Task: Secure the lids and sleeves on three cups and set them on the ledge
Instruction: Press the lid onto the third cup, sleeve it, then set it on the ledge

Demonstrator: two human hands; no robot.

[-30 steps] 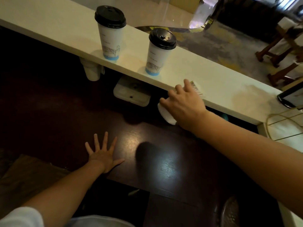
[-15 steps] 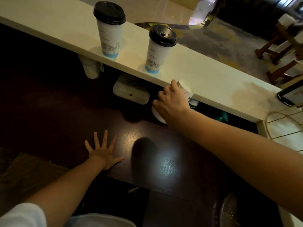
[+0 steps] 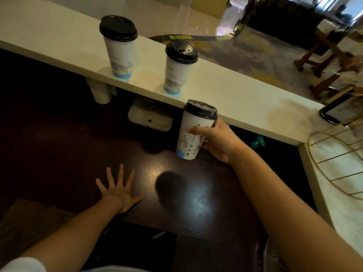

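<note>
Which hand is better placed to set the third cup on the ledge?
Right. The right hand grips the third cup, lid on, right by the near edge of the ledge. The left hand lies flat on the dark table, fingers spread, farther from the ledge.

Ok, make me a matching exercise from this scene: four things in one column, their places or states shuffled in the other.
Column A
1. left hand
2. right hand
3. leftmost cup
4. gold wire rack

Column B
a. stands upright on the white ledge
b. fingers spread over the dark table
c. lies on the pale counter at far right
d. grips a lidded cup near the ledge's edge

Pairs: 1-b; 2-d; 3-a; 4-c.
</note>
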